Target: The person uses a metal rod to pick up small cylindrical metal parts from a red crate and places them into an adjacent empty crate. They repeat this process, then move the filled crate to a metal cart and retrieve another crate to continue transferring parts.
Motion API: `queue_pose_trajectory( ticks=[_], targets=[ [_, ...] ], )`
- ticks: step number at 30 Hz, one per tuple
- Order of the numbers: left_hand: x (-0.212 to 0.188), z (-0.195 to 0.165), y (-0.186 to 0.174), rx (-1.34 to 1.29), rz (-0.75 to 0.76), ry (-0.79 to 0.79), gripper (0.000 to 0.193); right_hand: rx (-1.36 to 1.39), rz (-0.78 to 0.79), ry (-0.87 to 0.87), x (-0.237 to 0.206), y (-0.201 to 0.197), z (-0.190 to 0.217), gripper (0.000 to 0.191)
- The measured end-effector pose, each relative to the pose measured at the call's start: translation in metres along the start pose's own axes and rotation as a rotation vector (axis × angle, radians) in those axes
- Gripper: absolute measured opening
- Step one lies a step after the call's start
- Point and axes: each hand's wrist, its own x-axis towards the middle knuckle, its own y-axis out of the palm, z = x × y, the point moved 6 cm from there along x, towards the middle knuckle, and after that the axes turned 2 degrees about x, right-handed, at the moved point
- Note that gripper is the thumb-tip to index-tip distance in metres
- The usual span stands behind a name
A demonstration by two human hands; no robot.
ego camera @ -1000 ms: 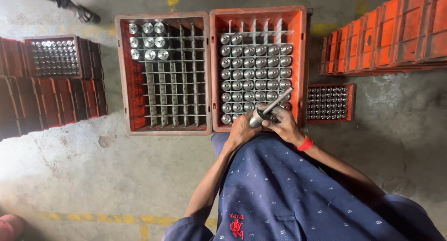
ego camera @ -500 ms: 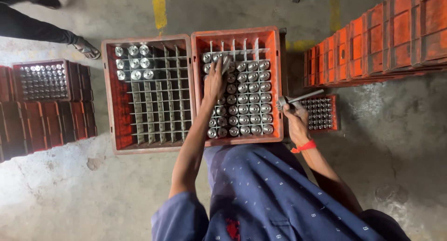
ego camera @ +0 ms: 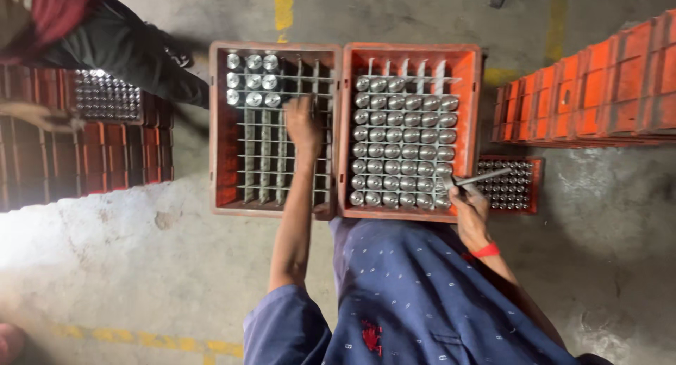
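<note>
Two orange crates stand side by side on the floor in front of me. The left crate (ego camera: 224, 125) has a metal grid, with several shiny metal cylinders (ego camera: 252, 79) in its far left corner. The right crate (ego camera: 465, 62) is nearly full of the same cylinders (ego camera: 401, 150). My left hand (ego camera: 303, 122) reaches over the left crate's grid with its fingers curled down; whether it holds a cylinder is hidden. My right hand (ego camera: 470, 206) rests at the right crate's near right corner, shut on a thin metal rod (ego camera: 486, 175) that points right.
A smaller crate of cylinders (ego camera: 514, 185) sits to the right, behind stacked orange crates (ego camera: 598, 83). More crates (ego camera: 91, 153) stand at the left, one filled with cylinders (ego camera: 105, 97). Another person (ego camera: 105, 41) bends there, a hand (ego camera: 35, 115) on the stack.
My left hand has moved from the right crate's cylinders across to the left crate's grid. My right hand keeps the rod near the right crate's corner. The other person has come closer at top left.
</note>
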Motion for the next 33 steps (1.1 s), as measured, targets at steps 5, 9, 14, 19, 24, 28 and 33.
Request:
queue_pose_trajectory(
  ticks=[5, 9, 14, 19, 24, 28, 33],
  targets=[
    [0.024, 0.107, -0.039, 0.200, -0.035, -0.155, 0.054, 0.014, 0.023, 0.007, -0.007, 0.040, -0.005, 0.037],
    [0.034, 0.122, -0.041, 0.191, 0.074, -0.071, 0.043, -0.055, 0.039, 0.033, -0.010, 0.066, -0.012, 0.040],
    [0.020, 0.119, -0.092, -0.098, -0.054, 0.069, 0.046, -0.083, 0.041, 0.089, -0.019, 0.072, -0.015, 0.043],
    [-0.028, 0.079, -0.090, -0.981, -0.160, -0.149, 0.043, -0.054, 0.101, 0.088, -0.023, 0.088, -0.005, 0.044],
    [-0.124, -0.010, -0.003, -0.967, 0.410, -0.633, 0.020, -0.116, 0.230, 0.024, -0.021, 0.121, 0.025, 0.046],
    [-0.172, -0.075, 0.002, -0.657, 0.553, -0.341, 0.034, -0.076, 0.294, -0.086, -0.020, 0.127, 0.058, 0.042],
    [-0.194, -0.119, 0.013, -0.567, 0.719, -0.234, 0.042, -0.151, 0.451, -0.142, -0.025, 0.109, 0.069, 0.049]
  ],
)
